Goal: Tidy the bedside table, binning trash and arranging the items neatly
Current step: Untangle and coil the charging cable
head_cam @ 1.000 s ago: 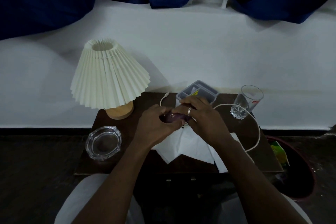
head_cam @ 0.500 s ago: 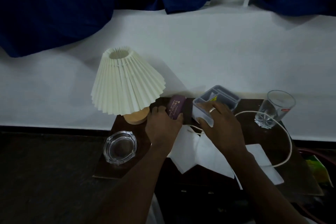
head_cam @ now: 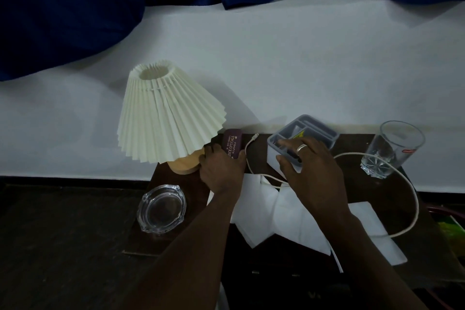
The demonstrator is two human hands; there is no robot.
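Bedside table (head_cam: 377, 196) — left hand (head_cam: 221, 171) still grips case (head_cam: 232, 145) by lamp (head_cam: 168, 118), right hand (head_cam: 312, 171) grips organiser (head_cam: 317, 131).

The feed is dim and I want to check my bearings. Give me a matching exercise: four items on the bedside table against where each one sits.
Items:
1. glasses case
2. grey organiser
3. drinking glass
4. ashtray

Places:
A. front left corner of the table
B. in the grip of the right hand
C. far right corner of the table
D. held by the left hand, beside the lamp base

Pairs: 1-D, 2-B, 3-C, 4-A
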